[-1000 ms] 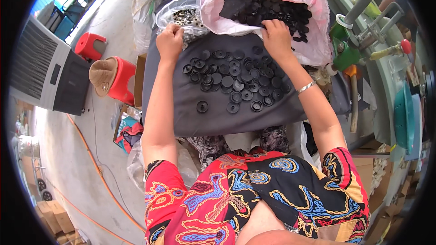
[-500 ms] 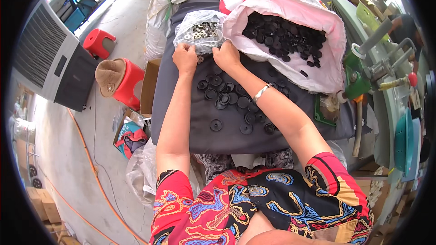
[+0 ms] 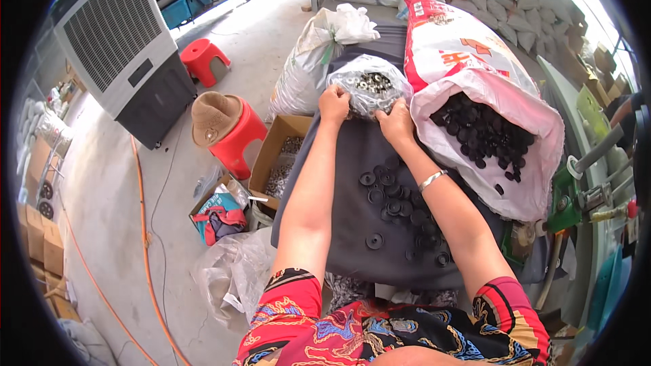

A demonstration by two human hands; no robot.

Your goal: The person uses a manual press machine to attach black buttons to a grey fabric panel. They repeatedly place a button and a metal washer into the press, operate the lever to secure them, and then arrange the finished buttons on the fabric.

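We hold a clear plastic bag at the far part of the dark cloth; its mouth is open and small metal rings show inside. The fingers of our left hand pinch its near left edge, and those of our right hand grip its near right edge. Just right of it lies a big sack, mouth toward us, with black discs spilling within it. More loose discs lie on the cloth between our forearms. To our left, a cardboard box contains small metal parts; beyond it stands a tied white sack, contents hidden.
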